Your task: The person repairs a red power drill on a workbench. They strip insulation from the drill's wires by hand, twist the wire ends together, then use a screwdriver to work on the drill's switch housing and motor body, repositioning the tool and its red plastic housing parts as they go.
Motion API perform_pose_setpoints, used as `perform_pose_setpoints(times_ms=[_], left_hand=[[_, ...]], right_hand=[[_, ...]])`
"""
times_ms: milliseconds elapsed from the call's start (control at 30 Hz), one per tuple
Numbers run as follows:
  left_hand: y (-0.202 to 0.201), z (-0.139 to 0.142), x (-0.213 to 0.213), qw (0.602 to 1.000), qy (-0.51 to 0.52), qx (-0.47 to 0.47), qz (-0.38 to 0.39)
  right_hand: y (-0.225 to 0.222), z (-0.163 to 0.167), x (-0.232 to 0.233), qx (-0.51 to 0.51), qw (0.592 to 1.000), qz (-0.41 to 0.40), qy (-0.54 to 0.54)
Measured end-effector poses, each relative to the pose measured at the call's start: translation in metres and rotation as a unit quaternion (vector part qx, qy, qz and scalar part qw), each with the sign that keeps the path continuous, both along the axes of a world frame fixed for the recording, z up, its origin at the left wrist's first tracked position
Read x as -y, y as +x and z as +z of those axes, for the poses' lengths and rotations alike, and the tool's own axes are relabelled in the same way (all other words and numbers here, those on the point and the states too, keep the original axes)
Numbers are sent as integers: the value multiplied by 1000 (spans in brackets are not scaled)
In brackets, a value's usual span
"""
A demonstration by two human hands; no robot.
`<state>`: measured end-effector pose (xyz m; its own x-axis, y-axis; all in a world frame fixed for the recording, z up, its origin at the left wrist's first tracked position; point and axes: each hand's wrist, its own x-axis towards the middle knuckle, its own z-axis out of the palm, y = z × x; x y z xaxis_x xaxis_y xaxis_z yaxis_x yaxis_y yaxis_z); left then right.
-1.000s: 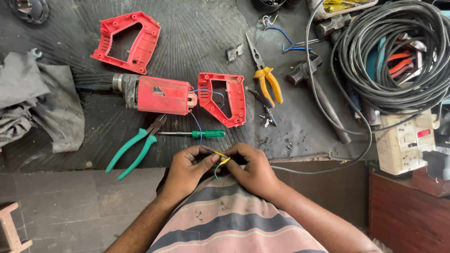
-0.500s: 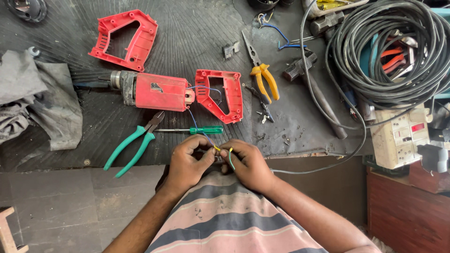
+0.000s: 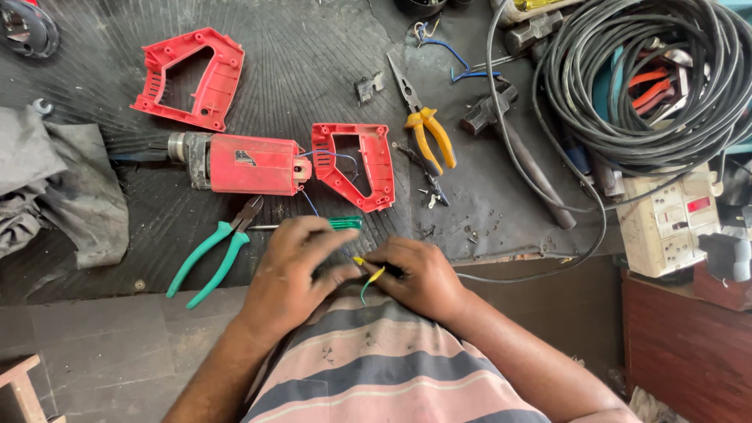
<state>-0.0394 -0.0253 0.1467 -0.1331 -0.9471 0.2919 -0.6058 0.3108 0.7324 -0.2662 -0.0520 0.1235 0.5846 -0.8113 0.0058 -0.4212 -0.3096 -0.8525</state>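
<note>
Both hands are meeting at the black rubber-matted worktop [image 3: 313,78] edge, left hand [image 3: 294,270] and right hand [image 3: 419,274] pinching a thin yellow-green wire [image 3: 370,278].

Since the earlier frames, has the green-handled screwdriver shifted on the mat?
No. The green-handled screwdriver lies as before, between the green pliers and the red handle shell.

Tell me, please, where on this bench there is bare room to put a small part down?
The ribbed black mat is bare between the loose red housing half and the yellow-handled pliers, above the red drill body. It is crowded around the cable coil and between the green-handled pliers and both hands.
</note>
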Motion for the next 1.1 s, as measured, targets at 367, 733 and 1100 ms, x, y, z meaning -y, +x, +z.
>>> perform_pose_setpoints(times_ms=[367, 733, 1100], left_hand=[[1, -6, -2, 970, -173, 74, -153], [10, -42, 1, 970, -118, 79, -198], [15, -2, 6, 997, -23, 36, -60]], right_hand=[[-12, 2, 8, 5, 997, 73, 14], [-15, -48, 7, 171, 850, -9, 498], [0, -8, 4, 3, 994, -30, 106]])
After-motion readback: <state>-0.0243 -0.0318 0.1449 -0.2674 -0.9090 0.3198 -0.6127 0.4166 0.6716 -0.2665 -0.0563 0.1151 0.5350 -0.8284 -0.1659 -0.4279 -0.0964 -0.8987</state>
